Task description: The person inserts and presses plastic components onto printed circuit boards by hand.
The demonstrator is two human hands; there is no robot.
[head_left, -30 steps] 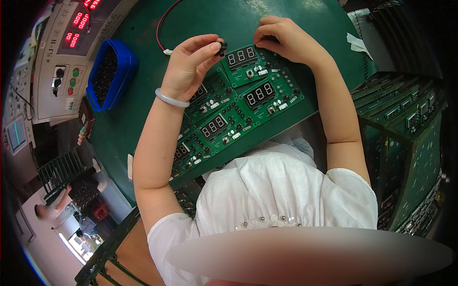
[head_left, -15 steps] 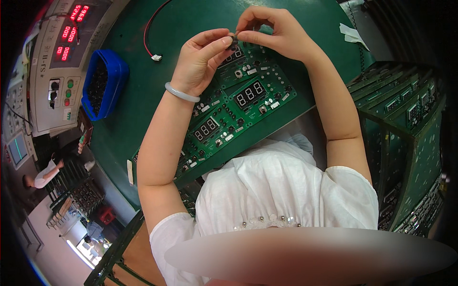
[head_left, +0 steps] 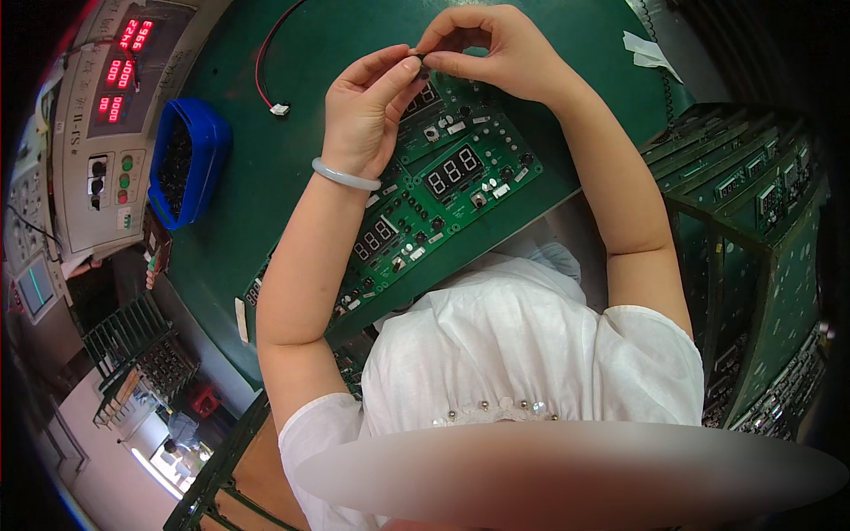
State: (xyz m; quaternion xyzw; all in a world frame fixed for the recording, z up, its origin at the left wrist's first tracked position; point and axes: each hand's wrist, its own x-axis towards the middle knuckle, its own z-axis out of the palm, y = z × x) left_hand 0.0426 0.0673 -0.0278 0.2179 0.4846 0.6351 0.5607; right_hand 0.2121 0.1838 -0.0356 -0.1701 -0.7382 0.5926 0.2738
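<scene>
— What is seen from the left?
— A grey instrument (head_left: 106,164) with red digits lit, then a blue bin (head_left: 213,164) filled with small black parts.

— And the left hand (head_left: 367,102)?
— A small dark part (head_left: 422,68) is pinched between its thumb and fingers, above the upper end of the green circuit boards (head_left: 469,184).

— The right hand (head_left: 505,55)?
— Its thumb and forefinger are brought to the same part; whether it is gripped there cannot be told.

— Farther right?
— Boards are held in a rack (head_left: 722,226).
</scene>
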